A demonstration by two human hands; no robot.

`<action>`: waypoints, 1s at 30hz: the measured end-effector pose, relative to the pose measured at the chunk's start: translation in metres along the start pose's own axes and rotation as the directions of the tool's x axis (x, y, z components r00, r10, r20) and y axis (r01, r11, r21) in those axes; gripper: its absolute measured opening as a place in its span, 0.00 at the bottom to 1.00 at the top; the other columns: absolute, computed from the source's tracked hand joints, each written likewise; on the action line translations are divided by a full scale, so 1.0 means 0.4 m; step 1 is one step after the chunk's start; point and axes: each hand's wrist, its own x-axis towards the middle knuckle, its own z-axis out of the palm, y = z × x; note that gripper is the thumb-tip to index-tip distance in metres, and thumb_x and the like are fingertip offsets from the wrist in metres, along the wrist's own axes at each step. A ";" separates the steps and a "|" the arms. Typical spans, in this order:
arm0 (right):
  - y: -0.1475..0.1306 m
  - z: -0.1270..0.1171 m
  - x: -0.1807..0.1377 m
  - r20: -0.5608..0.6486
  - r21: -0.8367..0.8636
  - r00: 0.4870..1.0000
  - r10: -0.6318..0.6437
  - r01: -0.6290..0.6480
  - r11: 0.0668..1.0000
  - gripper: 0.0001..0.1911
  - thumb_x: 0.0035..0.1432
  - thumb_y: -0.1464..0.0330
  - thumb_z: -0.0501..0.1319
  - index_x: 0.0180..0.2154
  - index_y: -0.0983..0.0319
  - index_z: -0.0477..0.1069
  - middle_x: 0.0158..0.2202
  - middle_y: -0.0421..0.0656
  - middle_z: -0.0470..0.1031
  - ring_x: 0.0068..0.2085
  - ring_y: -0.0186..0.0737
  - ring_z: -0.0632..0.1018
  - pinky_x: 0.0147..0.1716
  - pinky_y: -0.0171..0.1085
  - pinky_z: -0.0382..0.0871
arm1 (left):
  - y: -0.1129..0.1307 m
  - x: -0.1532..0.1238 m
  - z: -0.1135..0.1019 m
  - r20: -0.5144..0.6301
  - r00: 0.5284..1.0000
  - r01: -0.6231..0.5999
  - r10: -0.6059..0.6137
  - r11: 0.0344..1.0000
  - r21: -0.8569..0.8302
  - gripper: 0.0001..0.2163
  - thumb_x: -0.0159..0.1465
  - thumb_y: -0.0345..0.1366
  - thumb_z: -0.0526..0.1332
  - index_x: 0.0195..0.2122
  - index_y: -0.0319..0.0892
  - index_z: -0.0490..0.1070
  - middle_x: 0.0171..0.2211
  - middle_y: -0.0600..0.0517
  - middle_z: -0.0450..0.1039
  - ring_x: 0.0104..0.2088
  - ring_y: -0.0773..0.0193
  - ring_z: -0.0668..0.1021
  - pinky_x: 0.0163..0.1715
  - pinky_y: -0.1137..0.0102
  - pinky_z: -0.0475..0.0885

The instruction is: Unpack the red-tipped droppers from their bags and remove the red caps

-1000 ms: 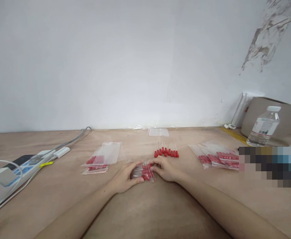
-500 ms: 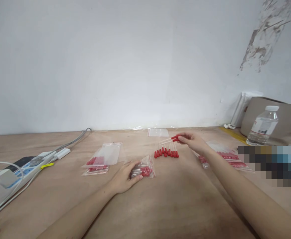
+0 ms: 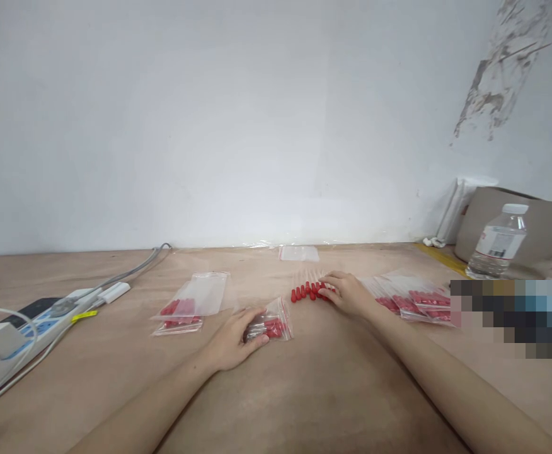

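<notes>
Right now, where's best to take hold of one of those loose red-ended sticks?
Probably grip the leftmost stick by its thick red end, coming from the near side: that end is nearer, while the thin stem points toward the wall. The right hand partly hides the rightmost ones.

Counter (image 3: 266,403), left to right

At far left is the power strip (image 3: 46,326), then the stacked bags (image 3: 176,309), then the middle bag (image 3: 274,326). Droppers (image 3: 307,291) lie behind it, rightward; behind them, the back bag (image 3: 299,253), near the wall (image 3: 257,126). Further right are the overlapping bags (image 3: 403,299), before the bottle (image 3: 497,243).
</notes>
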 end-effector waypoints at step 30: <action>-0.246 0.110 0.018 0.239 0.643 0.949 -0.205 0.004 0.766 0.08 0.47 0.68 0.62 0.33 0.62 0.72 0.34 0.39 0.71 0.35 0.34 0.70 0.35 0.31 0.63 | -0.007 0.005 0.006 0.017 0.998 -0.068 0.067 0.996 0.059 0.23 0.61 0.45 0.52 0.56 0.43 0.55 0.54 0.48 0.61 0.53 0.59 0.65 0.53 0.64 0.61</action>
